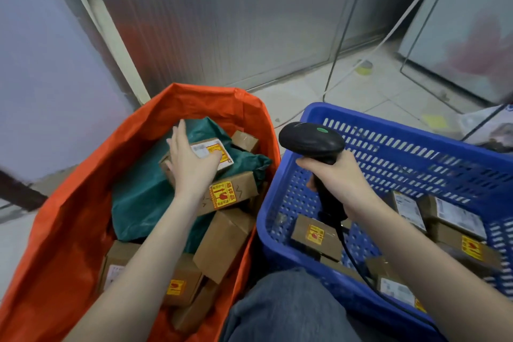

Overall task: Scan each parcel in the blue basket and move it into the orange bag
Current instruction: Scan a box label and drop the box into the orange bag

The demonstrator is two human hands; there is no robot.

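Several cardboard parcels (pixel 316 236) remain at four o'clock in the blue basket (pixel 388 122); left hand (pixel 191 164), grip spread, releases one into the orange bag (pixel 83 202); right hand (pixel 338 180) clasps the barcode scanner (pixel 311 141), ready.

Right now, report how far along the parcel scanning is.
Done: several boxes and a green mailer already lie in the orange bag. In hand: the left hand is open over a labelled box there; the right hand grips the scanner. Left: at least five parcels in the blue basket.

blue basket (pixel 291 202) left floor bare, orange bag (pixel 69 216) crowded with boxes (pixel 222 241)
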